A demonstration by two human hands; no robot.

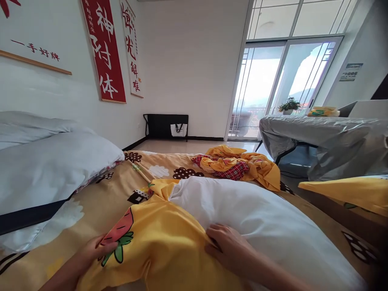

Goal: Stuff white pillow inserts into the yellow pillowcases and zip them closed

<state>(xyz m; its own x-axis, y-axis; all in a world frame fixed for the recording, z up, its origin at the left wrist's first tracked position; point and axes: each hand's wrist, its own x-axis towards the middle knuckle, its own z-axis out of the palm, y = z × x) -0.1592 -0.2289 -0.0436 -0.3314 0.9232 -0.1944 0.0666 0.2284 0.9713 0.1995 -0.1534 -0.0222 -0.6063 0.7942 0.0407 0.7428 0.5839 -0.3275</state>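
**Chinese lettering on the wall hangings**

The white scroll (33, 48) at far left carries small red characters reading 一手好牌. The red banner (104, 50) beside it shows large white characters 神, 附 and 体, with a column of smaller ones too fine to read. The narrow white banner (132, 48) bears red brush characters, among them 光. A wall notice (351, 72) by the sliding door is illegible.

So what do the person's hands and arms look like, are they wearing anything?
Both are bare. The left hand and the right hand have no gloves, rings or watch that I can see, and no sleeves cover the forearms. The fingers are plain, with no nail polish showing.
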